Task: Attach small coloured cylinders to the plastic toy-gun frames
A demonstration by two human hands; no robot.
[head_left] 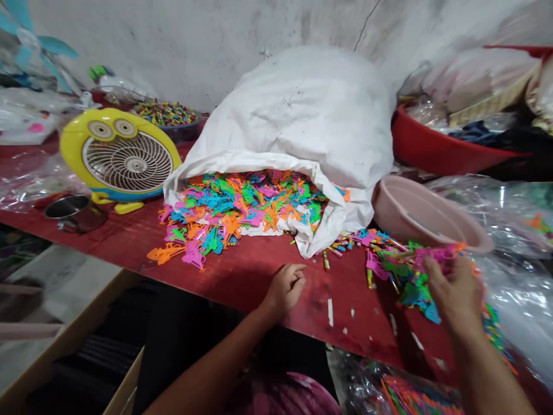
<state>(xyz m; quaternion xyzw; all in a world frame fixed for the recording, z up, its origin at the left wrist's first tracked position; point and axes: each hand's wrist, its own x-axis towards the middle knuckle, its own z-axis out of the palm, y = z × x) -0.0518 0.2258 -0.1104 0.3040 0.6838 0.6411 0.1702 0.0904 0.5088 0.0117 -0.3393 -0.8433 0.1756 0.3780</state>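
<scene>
Your right hand [453, 294] is lifted a little above the red table [242, 271], and its fingers pinch a pink plastic piece [438, 255] at the top; the piece points to the left, just in front of the pink bowl [425, 216]. Under and beside this hand lies a small heap of coloured pieces [397, 271], green, blue and pink, touching the table near the bowl. Your left hand [287, 286] rests on the table with the fingers curled in, loosely closed; I cannot tell if something small is inside it. It is on a bare part of the table, well apart from your right hand, and just in front of the white sack [302, 115]. The sack lies on its side with the mouth open toward you, and many coloured plastic pieces [233, 210] spill out of it onto the table, near your left hand but not touching it. To the left of the sack stands a yellow fan [118, 155], and a metal cup [73, 210] lies beside it. Behind the pink bowl there is a red basin [432, 150].
</scene>
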